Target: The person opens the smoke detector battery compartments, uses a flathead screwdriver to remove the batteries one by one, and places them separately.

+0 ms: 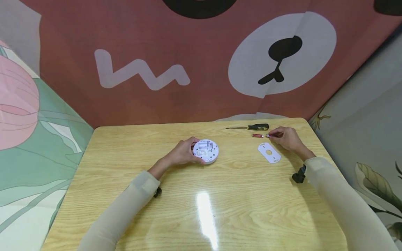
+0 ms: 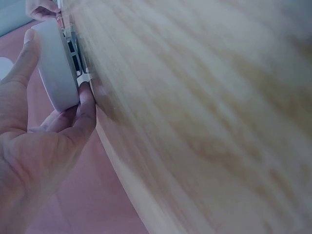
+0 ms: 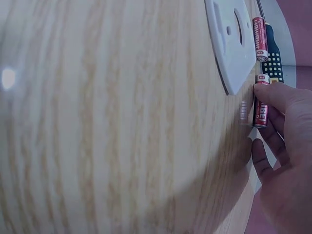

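Observation:
My left hand (image 1: 183,152) grips the rim of a round white device (image 1: 205,154), which looks like a smoke alarm. Its underside faces up, with a battery compartment and a printed label showing in the head view. In the left wrist view, the thumb and fingers hold the white casing (image 2: 56,68) from both sides. At the right, my right hand (image 1: 287,138) pinches a red battery (image 3: 262,108) between thumb and fingers, at the tabletop. A second red battery (image 1: 257,135) lies just left of it, end to end with a small gap.
A white mounting plate (image 1: 273,157) with a central hole lies in front of the batteries. Behind them is a screwdriver (image 1: 258,127) with a black and yellow handle. A patterned cloth (image 1: 141,104) rises at the back edge of the wooden table (image 1: 125,157).

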Demonstrator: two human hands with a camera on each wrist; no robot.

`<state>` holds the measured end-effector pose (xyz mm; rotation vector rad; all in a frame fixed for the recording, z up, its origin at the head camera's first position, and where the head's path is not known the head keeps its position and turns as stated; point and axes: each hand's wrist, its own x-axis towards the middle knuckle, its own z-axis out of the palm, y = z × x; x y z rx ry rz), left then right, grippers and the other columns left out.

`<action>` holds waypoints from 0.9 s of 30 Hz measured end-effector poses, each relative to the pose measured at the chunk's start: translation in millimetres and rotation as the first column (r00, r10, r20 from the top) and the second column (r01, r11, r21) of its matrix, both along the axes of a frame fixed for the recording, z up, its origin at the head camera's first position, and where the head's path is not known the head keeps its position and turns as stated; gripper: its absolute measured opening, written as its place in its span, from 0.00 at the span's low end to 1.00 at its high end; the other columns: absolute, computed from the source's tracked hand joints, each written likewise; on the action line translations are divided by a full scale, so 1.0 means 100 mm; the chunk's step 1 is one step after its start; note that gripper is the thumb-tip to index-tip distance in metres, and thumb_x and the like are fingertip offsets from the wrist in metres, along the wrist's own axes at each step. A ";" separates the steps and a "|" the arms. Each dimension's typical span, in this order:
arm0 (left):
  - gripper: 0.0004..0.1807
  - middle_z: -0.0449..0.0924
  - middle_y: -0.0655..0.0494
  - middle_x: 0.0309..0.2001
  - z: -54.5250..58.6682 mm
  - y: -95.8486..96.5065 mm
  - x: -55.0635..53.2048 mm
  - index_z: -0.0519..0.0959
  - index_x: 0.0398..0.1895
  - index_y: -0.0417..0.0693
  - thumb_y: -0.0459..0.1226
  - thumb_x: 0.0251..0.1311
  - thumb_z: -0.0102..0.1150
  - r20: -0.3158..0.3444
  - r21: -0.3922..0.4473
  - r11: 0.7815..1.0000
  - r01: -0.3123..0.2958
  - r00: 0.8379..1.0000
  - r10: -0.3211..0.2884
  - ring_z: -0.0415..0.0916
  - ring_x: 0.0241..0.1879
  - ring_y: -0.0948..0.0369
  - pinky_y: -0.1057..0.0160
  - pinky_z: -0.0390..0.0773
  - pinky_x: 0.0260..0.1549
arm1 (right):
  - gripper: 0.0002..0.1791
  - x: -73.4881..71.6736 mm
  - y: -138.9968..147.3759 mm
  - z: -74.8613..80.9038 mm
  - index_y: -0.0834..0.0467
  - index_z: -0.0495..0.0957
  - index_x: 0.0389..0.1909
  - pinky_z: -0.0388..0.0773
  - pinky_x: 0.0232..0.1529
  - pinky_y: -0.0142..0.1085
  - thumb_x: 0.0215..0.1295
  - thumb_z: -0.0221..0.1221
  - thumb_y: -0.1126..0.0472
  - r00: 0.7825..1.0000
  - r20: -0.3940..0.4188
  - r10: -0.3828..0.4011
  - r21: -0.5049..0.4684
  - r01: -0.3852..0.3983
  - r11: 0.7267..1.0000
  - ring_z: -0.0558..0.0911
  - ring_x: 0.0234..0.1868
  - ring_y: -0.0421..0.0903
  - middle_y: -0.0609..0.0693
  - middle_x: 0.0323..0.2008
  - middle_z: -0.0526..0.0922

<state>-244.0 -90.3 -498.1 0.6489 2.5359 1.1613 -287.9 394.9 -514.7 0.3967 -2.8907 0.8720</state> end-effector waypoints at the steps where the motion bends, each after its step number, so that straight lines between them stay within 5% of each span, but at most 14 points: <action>1: 0.52 0.82 0.44 0.64 0.00 0.00 0.00 0.71 0.71 0.39 0.48 0.43 0.89 0.001 0.001 1.000 0.000 1.000 0.000 0.80 0.60 0.56 0.54 0.78 0.63 | 0.08 0.00 0.00 0.00 0.59 0.90 0.45 0.78 0.32 0.26 0.68 0.72 0.63 1.000 0.001 0.000 0.001 0.000 1.000 0.84 0.36 0.42 0.56 0.41 0.89; 19: 0.53 0.82 0.43 0.65 0.02 0.00 0.00 0.70 0.72 0.39 0.48 0.44 0.89 0.020 0.004 1.000 0.003 1.000 -0.003 0.80 0.62 0.55 0.54 0.77 0.64 | 0.20 0.06 -0.02 0.11 0.65 0.85 0.57 0.78 0.35 0.23 0.68 0.72 0.61 0.997 0.066 -0.041 -0.053 0.044 0.998 0.86 0.47 0.60 0.64 0.49 0.88; 27: 0.53 0.82 0.43 0.64 0.03 0.00 0.01 0.70 0.71 0.39 0.46 0.44 0.89 0.022 0.009 1.000 0.006 1.000 -0.006 0.80 0.61 0.55 0.54 0.77 0.64 | 0.23 0.16 -0.09 0.17 0.68 0.82 0.59 0.75 0.39 0.18 0.68 0.72 0.59 1.000 0.011 -0.002 -0.047 0.002 0.999 0.87 0.46 0.62 0.65 0.49 0.87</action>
